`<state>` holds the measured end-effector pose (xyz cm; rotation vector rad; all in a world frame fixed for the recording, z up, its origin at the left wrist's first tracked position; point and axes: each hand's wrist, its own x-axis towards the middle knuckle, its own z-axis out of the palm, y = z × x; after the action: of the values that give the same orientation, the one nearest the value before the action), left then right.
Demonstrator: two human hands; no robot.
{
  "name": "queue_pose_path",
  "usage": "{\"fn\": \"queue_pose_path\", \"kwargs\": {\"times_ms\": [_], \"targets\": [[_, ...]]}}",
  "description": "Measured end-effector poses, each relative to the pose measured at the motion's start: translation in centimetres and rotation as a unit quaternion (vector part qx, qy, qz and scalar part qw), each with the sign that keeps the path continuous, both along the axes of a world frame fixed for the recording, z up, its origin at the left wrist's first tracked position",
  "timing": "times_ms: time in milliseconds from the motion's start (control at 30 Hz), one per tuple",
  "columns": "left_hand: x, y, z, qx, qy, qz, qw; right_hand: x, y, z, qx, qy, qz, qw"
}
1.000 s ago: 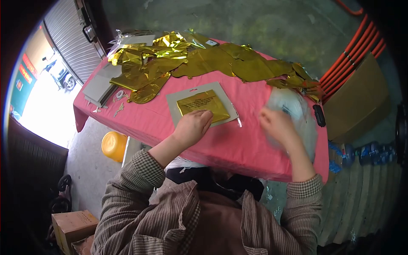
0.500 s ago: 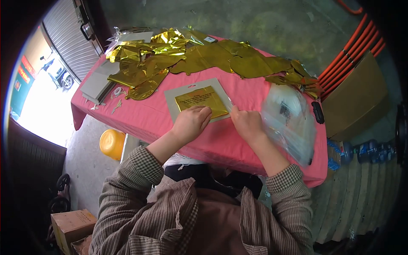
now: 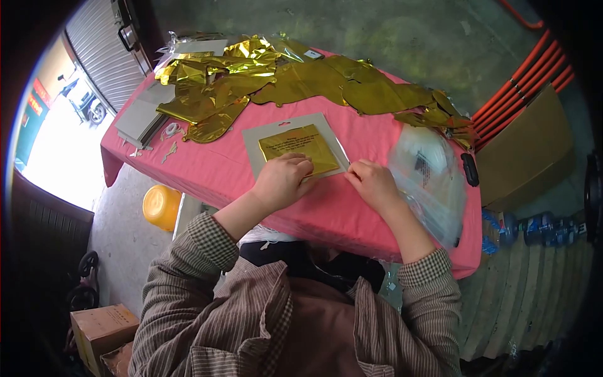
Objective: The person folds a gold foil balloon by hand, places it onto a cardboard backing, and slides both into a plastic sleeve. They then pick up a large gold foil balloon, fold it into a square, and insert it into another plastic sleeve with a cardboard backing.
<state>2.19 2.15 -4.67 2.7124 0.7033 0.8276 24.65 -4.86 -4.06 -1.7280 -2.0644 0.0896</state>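
Note:
A grey hang-hole card (image 3: 252, 139) lies on the pink-covered table, bearing a folded gold foil balloon (image 3: 301, 146) with small dark print. A shiny clear edge, seemingly of a plastic bag, runs along the card's right side. My left hand (image 3: 282, 180) is closed, its curled fingers pressing on the lower part of the gold foil and card. Just off the card's lower right corner, my right hand (image 3: 374, 185) is closed in a pinch at the clear edge. What sits between its fingertips is too small to make out.
Gold foil balloons (image 3: 301, 81) spread along the table's far side. Grey cards (image 3: 139, 124) are stacked at left, near white scraps (image 3: 169, 131). Clear plastic bags (image 3: 427, 176) and a black object (image 3: 469, 169) lie at right. A yellow bucket (image 3: 162, 207) stands on the floor.
My right hand has shifted slightly right and down, from the card's right edge to just beyond its corner. My left hand stays on the gold foil. The view has shifted a little.

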Motion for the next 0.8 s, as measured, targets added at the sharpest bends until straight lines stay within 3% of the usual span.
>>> {"fn": "queue_pose_path", "kwargs": {"times_ms": [333, 500, 567, 667, 800], "targets": [[-0.3, 0.5, 0.8, -0.017, 0.027, -0.031, 0.999, -0.3, 1.0, -0.1, 0.110, 0.008, -0.004, 0.994], [-0.3, 1.6, 1.2, -0.020, 0.045, -0.093, 0.994, -0.1, -0.6, 1.7, 0.089, 0.022, -0.039, 0.995], [-0.5, 1.8, 1.1, 0.013, -0.004, -0.108, 0.994, -0.8, -1.3, 2.1, 0.086, 0.028, -0.035, 0.995], [-1.7, 2.0, 1.7, -0.046, -0.026, -0.085, 0.995, -2.4, -1.9, 2.0, 0.088, 0.020, 0.007, 0.996], [-3.5, 2.8, 1.2, -0.072, 0.003, -0.052, 0.996, -5.0, -1.3, 0.5, 0.082, 0.096, 0.115, 0.985]]}}
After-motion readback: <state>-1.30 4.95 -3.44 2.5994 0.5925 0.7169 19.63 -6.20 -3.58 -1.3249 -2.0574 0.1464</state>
